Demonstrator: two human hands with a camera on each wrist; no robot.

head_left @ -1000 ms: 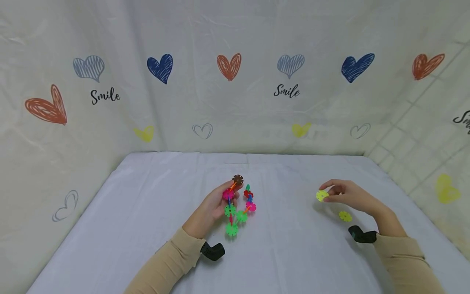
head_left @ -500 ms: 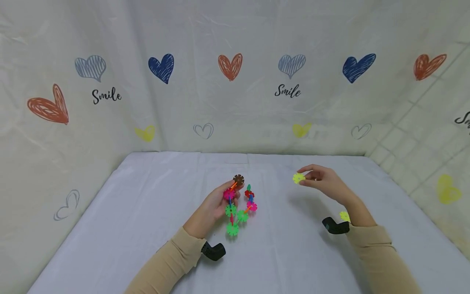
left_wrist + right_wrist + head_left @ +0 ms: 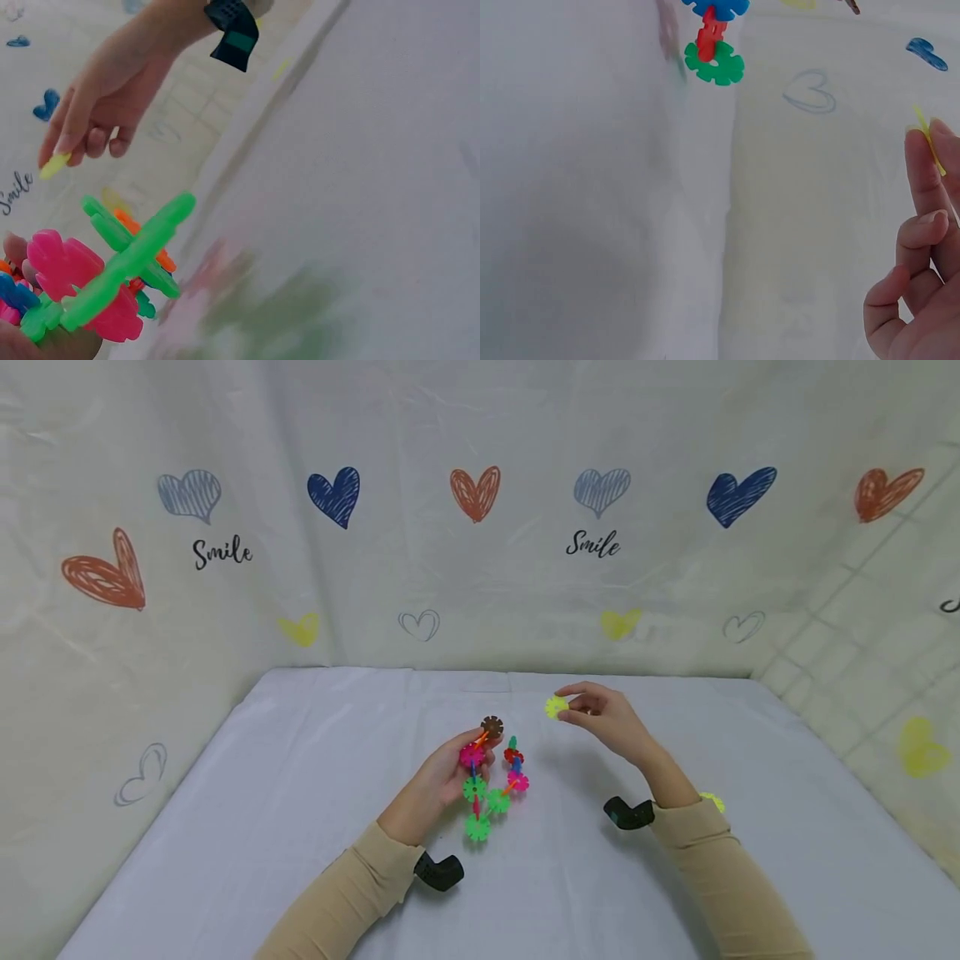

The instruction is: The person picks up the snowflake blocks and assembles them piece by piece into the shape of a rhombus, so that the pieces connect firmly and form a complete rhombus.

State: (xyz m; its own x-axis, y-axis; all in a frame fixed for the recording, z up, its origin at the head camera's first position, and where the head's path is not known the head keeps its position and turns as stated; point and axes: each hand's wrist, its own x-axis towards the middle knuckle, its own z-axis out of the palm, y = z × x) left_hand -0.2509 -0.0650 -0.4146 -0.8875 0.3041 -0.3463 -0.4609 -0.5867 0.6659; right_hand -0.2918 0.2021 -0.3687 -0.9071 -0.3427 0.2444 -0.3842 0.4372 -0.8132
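My left hand (image 3: pixel 433 787) holds one end of a curved chain of notched plastic snowflake discs (image 3: pixel 477 828), joined edge to edge in green, pink, red, blue and orange. A brown disc (image 3: pixel 492 727) tops the held end, by the fingertips. The chain's other end, tipped with a green disc (image 3: pixel 718 67), hangs free to the right. Between thumb and index finger, my right hand (image 3: pixel 609 722) pinches a yellow snowflake disc (image 3: pixel 557 707). That disc is up and to the right of the chain, apart from it. In the left wrist view the yellow disc (image 3: pixel 54 166) appears edge-on.
Another yellow disc (image 3: pixel 716 802) lies on the white-covered table (image 3: pixel 360 735), partly hidden behind the right sleeve (image 3: pixel 712 852). A pale curtain (image 3: pixel 525 593) printed with hearts stands along the back and sides. Black wrist mounts (image 3: pixel 439 872) jut out below both hands.
My right hand has carried the pinched yellow disc leftward and away from me, toward the chain. The left hand and chain have hardly moved. The right sleeve now partly covers the other yellow disc.
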